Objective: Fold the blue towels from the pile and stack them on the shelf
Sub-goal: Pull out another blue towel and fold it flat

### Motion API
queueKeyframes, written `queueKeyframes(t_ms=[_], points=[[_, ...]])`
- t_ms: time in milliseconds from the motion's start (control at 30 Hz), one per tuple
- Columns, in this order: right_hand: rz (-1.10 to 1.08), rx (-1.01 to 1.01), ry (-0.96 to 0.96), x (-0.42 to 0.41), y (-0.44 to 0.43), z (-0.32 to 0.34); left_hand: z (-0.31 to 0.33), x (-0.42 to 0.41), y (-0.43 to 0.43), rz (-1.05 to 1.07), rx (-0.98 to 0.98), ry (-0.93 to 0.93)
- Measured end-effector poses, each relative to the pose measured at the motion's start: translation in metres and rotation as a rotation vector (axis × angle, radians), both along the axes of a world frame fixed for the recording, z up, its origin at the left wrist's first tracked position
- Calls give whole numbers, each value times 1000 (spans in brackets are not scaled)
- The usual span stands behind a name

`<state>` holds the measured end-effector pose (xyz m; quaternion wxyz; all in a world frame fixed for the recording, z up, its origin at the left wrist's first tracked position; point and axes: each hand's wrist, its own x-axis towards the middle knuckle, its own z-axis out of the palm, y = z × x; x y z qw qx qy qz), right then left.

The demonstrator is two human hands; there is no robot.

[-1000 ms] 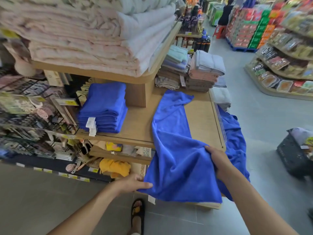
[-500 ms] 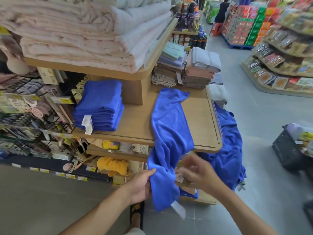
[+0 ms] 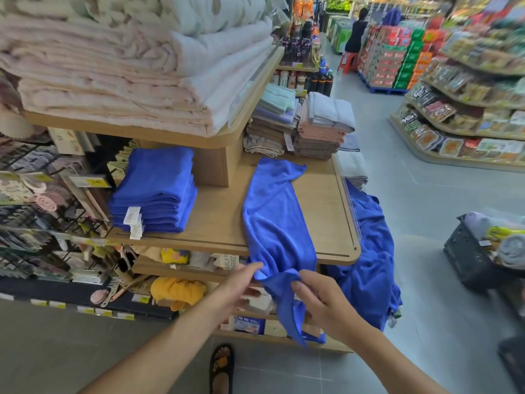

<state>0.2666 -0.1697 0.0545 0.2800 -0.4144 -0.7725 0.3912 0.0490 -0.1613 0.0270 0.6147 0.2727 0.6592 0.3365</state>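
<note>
Hanging off the light wooden shelf's (image 3: 216,223) right end is a heap of loose blue towels (image 3: 366,251). A long blue microfibre towel (image 3: 272,211) lies across the shelf, drooping over its front edge, and a folded blue stack (image 3: 159,191) sits at the shelf's left. Below that edge, the left hand's (image 3: 238,288) straight fingers touch the long towel while the right hand's (image 3: 321,305) fingers pinch it.

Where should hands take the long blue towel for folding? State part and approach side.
Grip the hanging end of the blue towel at its two side edges, coming from the front, below the shelf lip. The rest lies flat on the shelf, so only this draped end is free to pinch; the right hand pinches it there.
</note>
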Motion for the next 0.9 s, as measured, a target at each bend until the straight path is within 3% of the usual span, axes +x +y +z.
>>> queueKeyframes(t_ms=[100,267,600,733,800,900], points=[[-85,-173,226,-1,6,12,13,-18,51,131,241,491],[-133,-256,325,-4,7,23,25,-48,135,-59,211,816],[-191,-344,284,-13,8,22,12,-51,238,48,236,600],[-267,-402,302,-8,17,14,16,-45,274,95,188,405],[-312,-419,313,-5,20,12,32,-31,289,97,301,411],[-388,-440,345,-4,27,12,59,17,299,-41,625,639]])
